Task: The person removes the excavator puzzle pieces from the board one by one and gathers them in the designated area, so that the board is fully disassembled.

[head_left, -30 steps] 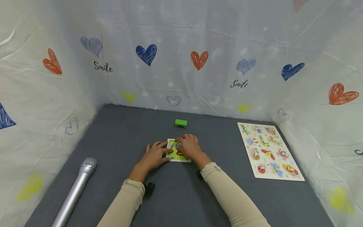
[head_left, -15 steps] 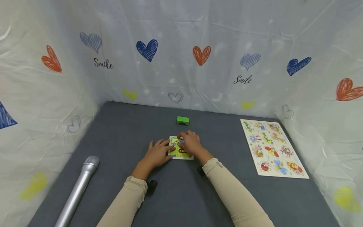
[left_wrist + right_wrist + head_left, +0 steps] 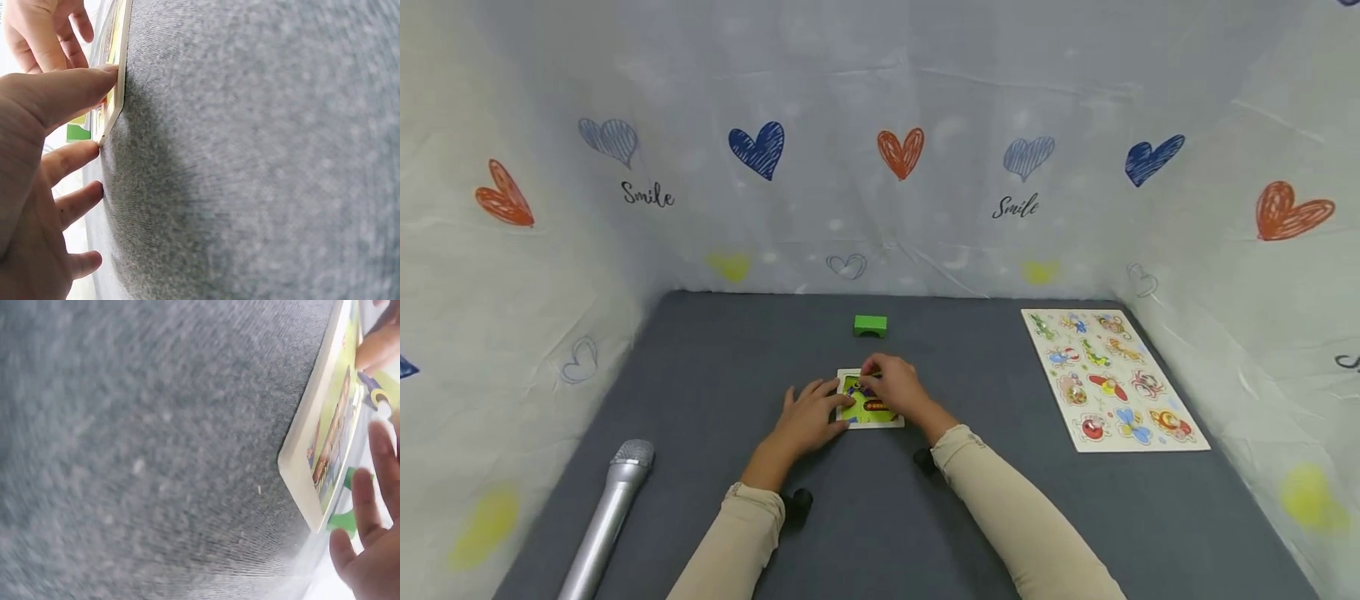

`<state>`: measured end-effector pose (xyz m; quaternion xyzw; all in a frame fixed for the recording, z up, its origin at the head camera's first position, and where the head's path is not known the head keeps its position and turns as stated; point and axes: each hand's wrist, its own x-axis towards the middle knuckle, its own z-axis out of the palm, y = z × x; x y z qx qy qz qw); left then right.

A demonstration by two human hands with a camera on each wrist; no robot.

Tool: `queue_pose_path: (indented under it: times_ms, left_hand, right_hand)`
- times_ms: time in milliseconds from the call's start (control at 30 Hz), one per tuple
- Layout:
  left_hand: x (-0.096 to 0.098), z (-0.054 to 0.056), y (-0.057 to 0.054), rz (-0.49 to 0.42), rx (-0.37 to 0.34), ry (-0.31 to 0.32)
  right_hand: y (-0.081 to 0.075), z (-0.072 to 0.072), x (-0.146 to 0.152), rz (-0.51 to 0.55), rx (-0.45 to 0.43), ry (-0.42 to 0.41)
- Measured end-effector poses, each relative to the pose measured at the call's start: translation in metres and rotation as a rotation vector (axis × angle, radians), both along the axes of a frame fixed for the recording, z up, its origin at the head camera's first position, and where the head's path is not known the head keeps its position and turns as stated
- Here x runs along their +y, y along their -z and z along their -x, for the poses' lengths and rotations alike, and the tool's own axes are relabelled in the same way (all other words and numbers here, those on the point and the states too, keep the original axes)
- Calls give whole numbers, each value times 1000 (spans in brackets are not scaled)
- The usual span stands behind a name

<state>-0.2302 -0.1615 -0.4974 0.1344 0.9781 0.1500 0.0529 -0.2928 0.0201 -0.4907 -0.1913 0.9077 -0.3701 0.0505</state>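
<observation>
A small square picture puzzle [image 3: 891, 423] with a pale frame and a yellow-green picture lies on the grey table. My left hand [image 3: 808, 419] rests at its left side, fingers spread; in the left wrist view the thumb [image 3: 103, 78] lies on its edge and the index fingertip touches a corner. Over the upper right of the puzzle, my right hand [image 3: 898, 387] pinches a yellow-green and purple puzzle piece [image 3: 377, 394], tilted up from the board in the right wrist view. The right fingers cover much of this piece in the head view.
Behind the puzzle stands a green arch block [image 3: 870, 325]. A silver microphone [image 3: 606, 512] lies at the left. At the right is a white board [image 3: 1116, 383] with several colourful animal pictures. Cloth walls with printed hearts border the table's back and sides.
My right hand has raised the puzzle piece and its fingertips have drawn together. The left hand stays on the puzzle's left edge. The head view has shifted slightly.
</observation>
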Motion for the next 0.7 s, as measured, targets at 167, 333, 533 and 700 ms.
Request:
queue_pose_path:
  times_ms: [167, 333, 533, 700]
  left_hand:
    - [-10, -5, 1, -15, 15, -36]
    - [-15, -3, -1, -17, 27, -35]
    - [-8, 1, 0, -16, 5, -28]
    - [3, 2, 6, -13, -7, -9]
  right_hand:
    - [-2, 11, 6, 167, -77, 6]
    - [-1, 29, 42, 207, -41, 141]
    - [8, 37, 86, 130, -59, 227]
    - [16, 32, 105, 71, -53, 257]
